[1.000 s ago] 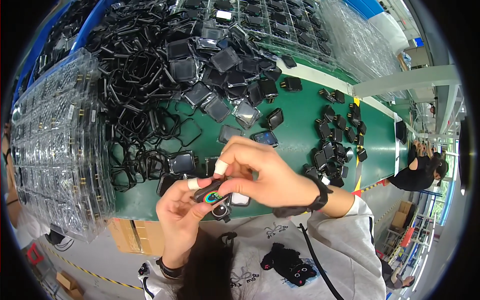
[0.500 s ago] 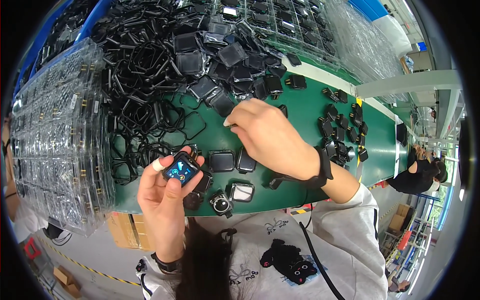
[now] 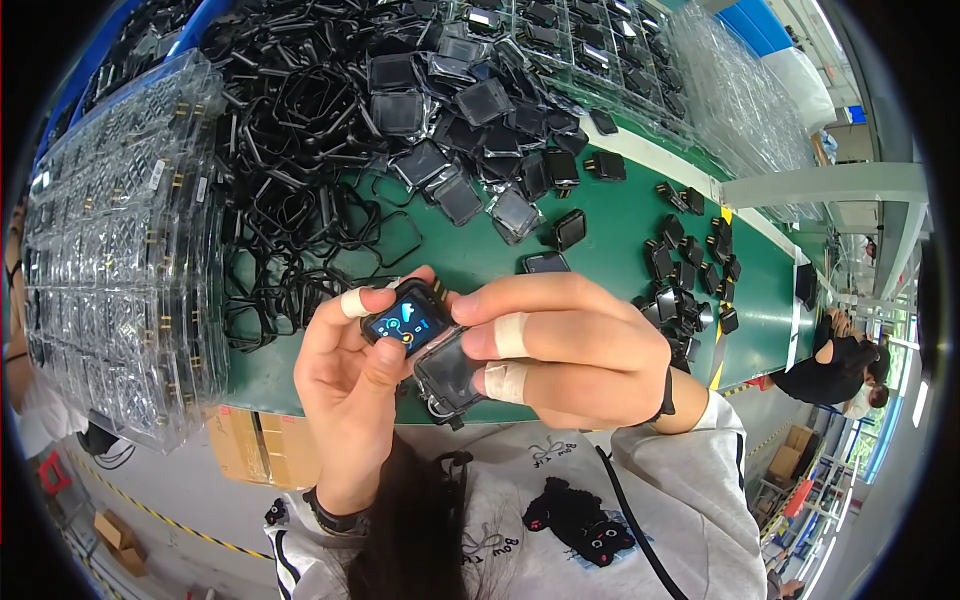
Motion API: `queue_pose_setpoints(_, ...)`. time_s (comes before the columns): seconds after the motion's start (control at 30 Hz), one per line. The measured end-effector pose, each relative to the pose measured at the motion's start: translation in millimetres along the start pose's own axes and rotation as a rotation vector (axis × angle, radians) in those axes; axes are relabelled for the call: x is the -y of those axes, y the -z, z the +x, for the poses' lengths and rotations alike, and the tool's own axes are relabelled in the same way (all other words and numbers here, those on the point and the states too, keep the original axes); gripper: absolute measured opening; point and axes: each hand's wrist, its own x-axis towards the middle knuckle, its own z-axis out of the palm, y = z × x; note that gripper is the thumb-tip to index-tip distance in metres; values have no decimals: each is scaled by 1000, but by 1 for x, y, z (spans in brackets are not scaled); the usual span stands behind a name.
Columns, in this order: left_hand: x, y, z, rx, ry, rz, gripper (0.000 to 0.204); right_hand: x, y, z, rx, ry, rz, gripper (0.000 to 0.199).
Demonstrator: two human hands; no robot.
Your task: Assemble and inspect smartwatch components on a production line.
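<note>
Left hand (image 3: 350, 385): closed on small lit-screen device (image 3: 405, 322), tilted screen-up for viewing.
Right hand (image 3: 560, 350): gripped clear housing (image 3: 448, 375), pressed against device's lower edge for fitting.

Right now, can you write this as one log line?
left hand: holds small lit-screen device | right hand: holds clear case against it | green table: black frames

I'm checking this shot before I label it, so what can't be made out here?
Head view only:
- Small black device with lit screen: its back and lower edge are covered by the left hand.
- Clear case: partly behind the right hand, so whether it is closed is unclear.
- Stacked clear trays: contents too small and warped near the rim.
- Distant seated person: too small.
</note>
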Motion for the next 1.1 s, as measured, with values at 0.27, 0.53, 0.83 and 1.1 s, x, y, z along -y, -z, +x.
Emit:
queue_pose_setpoints(0.27, -2, -1, 0, 79, -29, -64, 33, -2, 3, -2, -11, -14, 6, 15)
queue_pose_setpoints(0.53, -1, -3, -3, 174, 89, 9, 43, -1, 5, 7, 145, -736, 261, 19)
queue_pose_setpoints(0.83, -3, -4, -5, 163, 162, -153, 47, 2, 3, 8, 182, -823, 227, 26)
queue_pose_setpoints(1.1, 13, -5, -13, -5, 54, 110, 37, 4, -7, -4, 63, -752, 280, 23)
